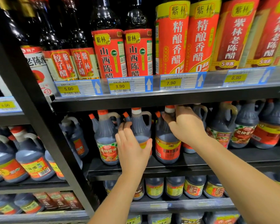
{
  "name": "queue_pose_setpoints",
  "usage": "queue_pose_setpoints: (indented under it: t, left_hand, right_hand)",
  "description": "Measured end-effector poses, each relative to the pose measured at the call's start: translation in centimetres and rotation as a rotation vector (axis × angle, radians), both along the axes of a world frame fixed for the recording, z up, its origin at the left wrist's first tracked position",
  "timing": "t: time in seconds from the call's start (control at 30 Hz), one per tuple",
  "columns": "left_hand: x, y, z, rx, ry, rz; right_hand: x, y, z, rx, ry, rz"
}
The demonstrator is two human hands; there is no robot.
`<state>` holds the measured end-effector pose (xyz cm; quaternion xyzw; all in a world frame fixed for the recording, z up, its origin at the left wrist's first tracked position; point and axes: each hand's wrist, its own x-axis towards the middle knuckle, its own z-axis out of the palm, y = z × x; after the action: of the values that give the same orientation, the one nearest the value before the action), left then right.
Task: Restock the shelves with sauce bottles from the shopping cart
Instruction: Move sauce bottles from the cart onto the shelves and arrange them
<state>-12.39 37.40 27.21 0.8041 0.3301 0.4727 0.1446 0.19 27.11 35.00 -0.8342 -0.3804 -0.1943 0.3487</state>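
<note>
Two dark sauce jugs with orange-white caps and side handles stand at the front of the middle shelf point(168, 165). My left hand point(132, 147) wraps around the body of the left jug point(140, 125), covering its label. My right hand point(184, 125) grips the neck and shoulder of the right jug point(166, 146), just under its cap. Both jugs stand upright on the shelf board. The shopping cart is out of view.
More handled jugs point(106, 139) fill the same shelf on both sides. Tall vinegar bottles with red labels point(110, 54) line the upper shelf above price tags point(129, 85). A black upright post point(39, 120) divides the left bay. Lower shelves hold squat bottles point(174, 188).
</note>
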Motion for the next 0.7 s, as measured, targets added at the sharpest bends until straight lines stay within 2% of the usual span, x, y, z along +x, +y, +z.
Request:
queue_pose_setpoints:
  t: [0.5,0.6,0.7]
  left_hand:
    - [-0.4,-1.1,0.5,-0.009,0.015,-0.001]
    - [-0.3,-2.3,0.8,0.03,-0.027,0.001]
    - [0.5,-4.0,1.2,0.087,-0.063,-0.08]
  right_hand:
    - [-0.1,-1.2,-0.4,-0.033,-0.035,0.044]
    - [0.5,-3.0,-0.3,-0.053,-0.109,-0.053]
    - [1.5,-5.0,0.0,0.032,-0.086,-0.16]
